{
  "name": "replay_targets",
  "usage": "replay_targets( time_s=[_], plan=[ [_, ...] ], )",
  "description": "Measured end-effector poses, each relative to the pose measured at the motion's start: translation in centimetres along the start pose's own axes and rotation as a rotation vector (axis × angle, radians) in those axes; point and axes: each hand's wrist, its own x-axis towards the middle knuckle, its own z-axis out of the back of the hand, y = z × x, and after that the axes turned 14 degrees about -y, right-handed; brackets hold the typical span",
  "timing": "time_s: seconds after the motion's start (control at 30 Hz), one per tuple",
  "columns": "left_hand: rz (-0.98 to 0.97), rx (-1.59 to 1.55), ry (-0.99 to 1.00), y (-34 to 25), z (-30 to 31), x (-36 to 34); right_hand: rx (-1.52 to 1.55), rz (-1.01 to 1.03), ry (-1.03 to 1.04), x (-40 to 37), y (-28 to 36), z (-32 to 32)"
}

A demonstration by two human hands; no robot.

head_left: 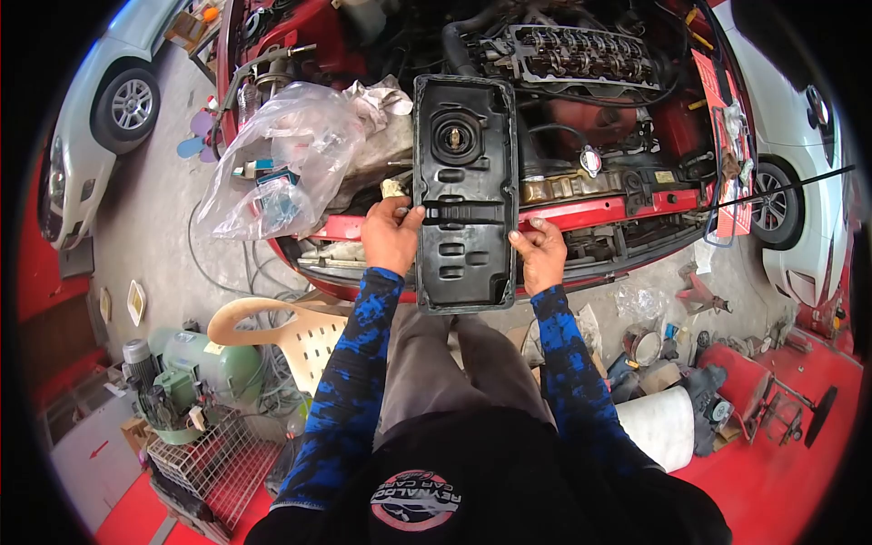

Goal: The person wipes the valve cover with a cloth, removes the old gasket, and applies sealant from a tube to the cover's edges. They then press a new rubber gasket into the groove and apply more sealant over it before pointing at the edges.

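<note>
A long black rectangular cover, ribbed inside with a raised rim, is held upright between my hands over the front edge of the open engine bay. Near its far end is a round recess with a brass-coloured piece in the middle. My left hand grips the cover's left edge, thumb on the inner face. On the opposite edge, my right hand holds it with bent fingers. Beyond it, the engine's exposed valve train shows. A clear plastic bag with small boxes lies left of the cover.
A red tray with tools rests on the bay's right side. White cars stand on both sides. Behind me are a beige plastic chair, a green compressor, a wire basket and scattered parts; a hose crosses the floor.
</note>
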Motion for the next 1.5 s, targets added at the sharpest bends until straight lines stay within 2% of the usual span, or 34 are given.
replay_targets(
  time_s=[0.1,0.13,0.3,0.4,0.47,0.5,0.57,0.63,0.7,0.87,0.9,0.93,0.97,1.0,1.03,1.13,1.2,1.3,1.5],
  plan=[
    [0.089,-0.026,0.011,-0.1,-0.2,-0.2,0.008,-0.01,0.002,1.4,0.1,-0.8],
    [0.028,0.01,0.007,-0.1,-0.3,-0.1,0.015,-0.016,-0.014,1.5,0.3,-1.1],
    [0.035,-0.028,-0.003,-0.4,-0.9,1.7,-0.046,0.036,-0.041,2.7,2.0,-2.5],
    [0.018,0.056,-0.007,-1.7,-1.0,2.8,-0.107,-0.037,-0.095,3.1,3.0,-3.1],
    [0.051,0.086,-0.027,-2.7,-1.2,3.4,-0.293,-0.154,-0.141,3.1,4.7,-3.6],
    [0.051,0.083,-0.026,-3.0,-1.3,3.6,-0.293,-0.152,-0.143,3.0,5.7,-3.9],
    [0.095,0.139,-0.019,-3.4,-1.3,4.0,-0.527,-0.138,-0.205,2.7,7.6,-4.5],
    [0.081,0.179,-0.015,-3.7,-0.6,3.8,-0.556,-0.113,-0.18,3.4,7.0,-4.1],
    [-0.085,0.228,-0.027,-3.3,0.1,3.0,-0.73,0.085,-0.203,5.3,3.9,-3.4],
    [-0.037,0.219,0.018,-5.7,1.2,1.3,-0.81,0.305,-0.13,4.3,7.8,-4.0],
    [-0.183,0.229,-0.018,-6.1,1.1,1.4,-0.814,0.305,-0.125,4.1,8.3,-4.3],
    [-0.329,0.24,-0.053,-6.2,1.1,1.5,-0.822,0.492,-0.073,3.9,8.5,-4.5],
    [-0.324,0.24,-0.055,-6.3,1.3,1.5,-0.823,0.68,-0.019,3.9,8.6,-4.7],
    [-0.455,0.283,-0.031,-6.3,1.5,1.8,-0.867,0.737,0.055,3.5,8.7,-4.5],
    [-0.586,0.326,-0.004,-6.2,1.7,1.9,-0.829,0.887,0.121,3.8,7.2,-3.8],
    [-0.689,0.426,0.043,-5.3,2.4,1.4,-0.827,0.934,0.147,3.3,4.8,-2.5],
    [-0.78,0.507,0.096,-5.1,3.0,1.3,-0.898,0.865,0.172,2.4,4.5,-2.0],
    [-0.794,0.557,0.168,-5.7,3.6,1.0,-0.899,0.945,0.244,2.2,5.0,-1.2],
    [-0.796,0.569,0.128,-6.0,2.9,1.6,-0.976,0.929,0.294,2.8,6.9,-1.4]
  ],
)
